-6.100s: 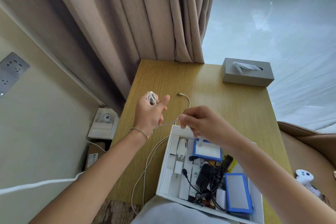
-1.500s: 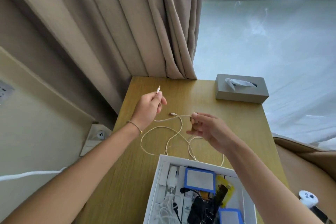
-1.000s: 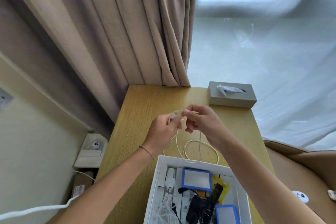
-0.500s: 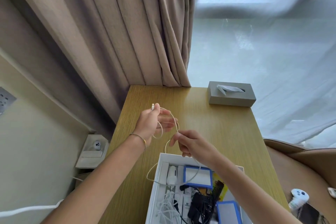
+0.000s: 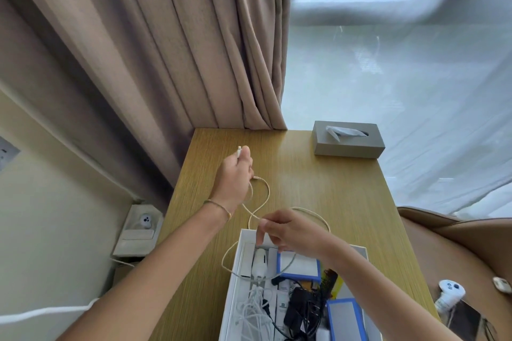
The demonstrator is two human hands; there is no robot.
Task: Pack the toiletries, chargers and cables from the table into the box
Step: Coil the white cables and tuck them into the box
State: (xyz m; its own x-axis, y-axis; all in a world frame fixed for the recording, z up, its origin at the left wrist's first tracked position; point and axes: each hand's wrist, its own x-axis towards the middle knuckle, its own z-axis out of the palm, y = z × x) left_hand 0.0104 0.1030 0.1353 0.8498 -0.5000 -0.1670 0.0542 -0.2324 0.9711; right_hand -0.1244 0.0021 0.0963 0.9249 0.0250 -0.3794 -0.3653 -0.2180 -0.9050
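Note:
A thin white cable (image 5: 264,195) loops above the wooden table (image 5: 318,188). My left hand (image 5: 235,177) is closed on one end, its plug poking up past my fingers. My right hand (image 5: 288,231) pinches the cable further along, just over the far edge of the white box (image 5: 234,266). One loop of the cable hangs down into the box. Inside lie a white charger (image 5: 259,263), coiled white cables (image 5: 250,310), black cables and a black adapter (image 5: 297,310), and two blue-framed flat items (image 5: 299,266).
A grey tissue box (image 5: 348,140) stands at the table's far right corner. Curtains hang behind the table. A brown chair (image 5: 457,241) with a small white device (image 5: 450,292) on it is at the right. A floor socket block (image 5: 138,227) sits at the left.
My left hand has lifted away toward the far left with the plug end. My right hand has drawn the cable toward the box, stretching it into an S-shaped loop.

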